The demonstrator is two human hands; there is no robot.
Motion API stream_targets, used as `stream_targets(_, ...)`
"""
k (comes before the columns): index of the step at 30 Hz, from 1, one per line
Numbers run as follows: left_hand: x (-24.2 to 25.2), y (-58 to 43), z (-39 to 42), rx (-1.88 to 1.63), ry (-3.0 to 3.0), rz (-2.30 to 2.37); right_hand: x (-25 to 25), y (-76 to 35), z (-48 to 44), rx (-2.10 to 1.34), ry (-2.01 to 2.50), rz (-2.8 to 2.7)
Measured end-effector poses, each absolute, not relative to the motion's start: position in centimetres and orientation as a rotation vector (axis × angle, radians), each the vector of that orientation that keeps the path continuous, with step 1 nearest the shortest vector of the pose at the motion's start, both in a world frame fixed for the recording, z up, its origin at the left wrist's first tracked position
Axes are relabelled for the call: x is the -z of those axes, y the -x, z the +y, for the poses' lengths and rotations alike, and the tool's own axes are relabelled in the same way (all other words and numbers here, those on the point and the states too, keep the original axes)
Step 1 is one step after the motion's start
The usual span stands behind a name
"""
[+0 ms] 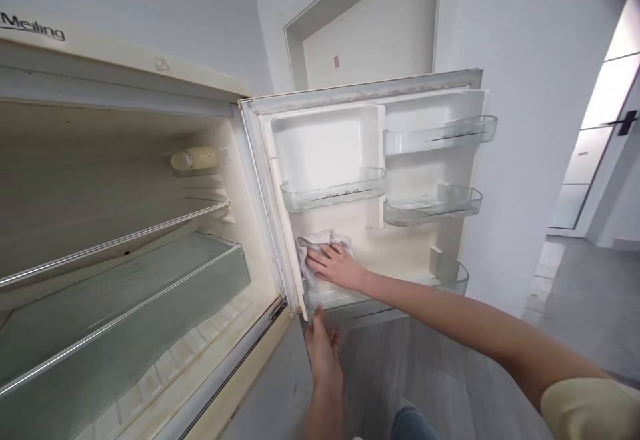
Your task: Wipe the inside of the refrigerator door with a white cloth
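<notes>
An old cream fridge stands open, its door [450,240] swung out to the right. My right hand [334,265] lies flat, fingers stretched, pressing a pale grey cloth [313,243] against the inner door panel just above the lowest door shelf [450,287]. My left hand [323,347] grips the bottom edge of the door, thumb over the rim, fingers hidden behind it. The door's clear shelves [333,195] hold nothing that I can see.
The fridge interior [100,180] at left has glass shelves [125,280] and a thermostat knob [194,159]. A white wall stands behind the door. Grey floor [580,307] and a doorway lie to the right. My knee shows at the bottom.
</notes>
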State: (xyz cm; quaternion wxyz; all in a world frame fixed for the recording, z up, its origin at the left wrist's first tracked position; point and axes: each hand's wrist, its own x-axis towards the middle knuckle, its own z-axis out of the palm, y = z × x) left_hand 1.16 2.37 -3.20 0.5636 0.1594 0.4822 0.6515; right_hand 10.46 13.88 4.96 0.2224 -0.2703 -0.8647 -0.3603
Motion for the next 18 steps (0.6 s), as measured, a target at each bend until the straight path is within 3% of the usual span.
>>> stream_targets(7,3.5,-1.1,2.6,-1.55,-0.359,1.148,-4.4,-12.7,14.5,1.147,0.288,-2.562)
stream_targets(13,2.7,-1.0,2.5,-1.533,-0.391,1.092,-4.1,-14.2,14.5,0.932,0.315,-2.978)
stream_targets(18,2.4,-0.8,2.3,-1.514,-0.371,1.095,-3.7,-16.6,14.6,1.062,0.208,-2.92)
